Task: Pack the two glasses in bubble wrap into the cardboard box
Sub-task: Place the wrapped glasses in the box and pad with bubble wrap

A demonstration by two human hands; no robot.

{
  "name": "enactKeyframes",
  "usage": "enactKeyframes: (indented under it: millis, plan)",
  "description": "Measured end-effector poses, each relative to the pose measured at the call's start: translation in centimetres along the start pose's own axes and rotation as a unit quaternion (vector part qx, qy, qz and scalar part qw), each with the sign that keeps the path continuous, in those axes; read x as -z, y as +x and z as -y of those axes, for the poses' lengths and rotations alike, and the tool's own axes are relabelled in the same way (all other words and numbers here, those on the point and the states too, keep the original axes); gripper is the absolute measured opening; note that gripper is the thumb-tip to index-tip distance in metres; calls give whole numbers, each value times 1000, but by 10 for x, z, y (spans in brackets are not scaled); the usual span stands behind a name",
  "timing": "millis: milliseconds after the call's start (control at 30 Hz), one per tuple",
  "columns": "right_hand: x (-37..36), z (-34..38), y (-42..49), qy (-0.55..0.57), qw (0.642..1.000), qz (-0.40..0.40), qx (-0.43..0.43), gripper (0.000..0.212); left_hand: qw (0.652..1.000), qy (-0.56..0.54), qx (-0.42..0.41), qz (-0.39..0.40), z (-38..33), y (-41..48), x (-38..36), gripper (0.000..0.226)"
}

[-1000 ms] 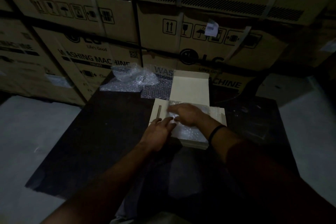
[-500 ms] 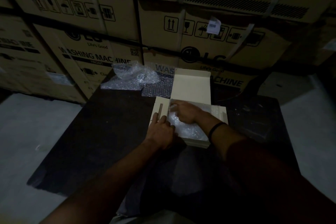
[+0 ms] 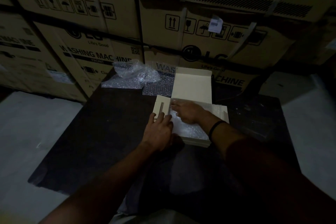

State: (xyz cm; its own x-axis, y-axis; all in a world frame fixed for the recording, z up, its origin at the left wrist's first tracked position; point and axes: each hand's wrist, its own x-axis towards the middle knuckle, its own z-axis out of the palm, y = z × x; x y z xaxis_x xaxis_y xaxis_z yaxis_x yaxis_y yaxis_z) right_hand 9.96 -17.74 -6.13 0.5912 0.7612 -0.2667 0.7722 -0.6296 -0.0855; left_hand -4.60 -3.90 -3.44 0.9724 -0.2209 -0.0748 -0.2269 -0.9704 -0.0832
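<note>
A small pale cardboard box [image 3: 195,141] lies open on the dark table, its lid [image 3: 192,85] standing up at the back. Bubble wrap [image 3: 189,127] fills the inside; the glasses under it cannot be made out. My right hand [image 3: 187,112] lies on the wrap at the box's left far corner, fingers spread and pressing down. My left hand [image 3: 160,129] rests on the box's left side, fingers straight on the slotted side flap [image 3: 161,104].
Loose bubble wrap [image 3: 131,74] and a flat sheet of it [image 3: 156,87] lie at the table's far edge. Large stacked cartons [image 3: 200,29] form a wall behind. The dark table [image 3: 101,132] extends left and right; grey floor lies beyond.
My right hand has slid from the middle of the wrap toward the box's far left corner. My left hand has shifted slightly up along the left flap.
</note>
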Motion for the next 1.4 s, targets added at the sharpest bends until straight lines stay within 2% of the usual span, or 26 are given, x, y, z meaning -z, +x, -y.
enactKeyframes:
  millis: [100, 233, 467, 767, 933, 1000, 1067, 1167, 1400]
  plan:
    - [1, 1, 4, 12, 1000, -11, 13, 50, 1000, -1, 6, 20, 1, 1, -2, 56]
    - [3, -2, 7, 75, 997, -5, 5, 47, 997, 24, 1, 67, 1, 8, 2, 60]
    - [1, -7, 2, 190, 980, -32, -50, 58, 999, 16, 8, 31, -2, 8, -1, 57]
    - [4, 0, 3, 47, 998, -32, 38, 53, 998, 3, 3, 70, -1, 12, -9, 66]
    - [13, 6, 3, -45, 998, -43, 6, 54, 993, 45, -52, 96, 4, 19, -1, 56]
    - [14, 6, 4, -29, 999, -32, 0, 60, 991, 53, -67, 99, 7, 20, -1, 54]
    - [13, 6, 4, 33, 999, -20, -11, 66, 992, 52, -70, 96, 9, 20, -3, 55]
    - [13, 6, 2, 80, 996, -18, -27, 66, 992, 47, -70, 92, 10, 19, -7, 56]
    - [15, 2, 5, 20, 999, 13, -22, 64, 994, 47, -59, 82, 5, 16, -5, 55]
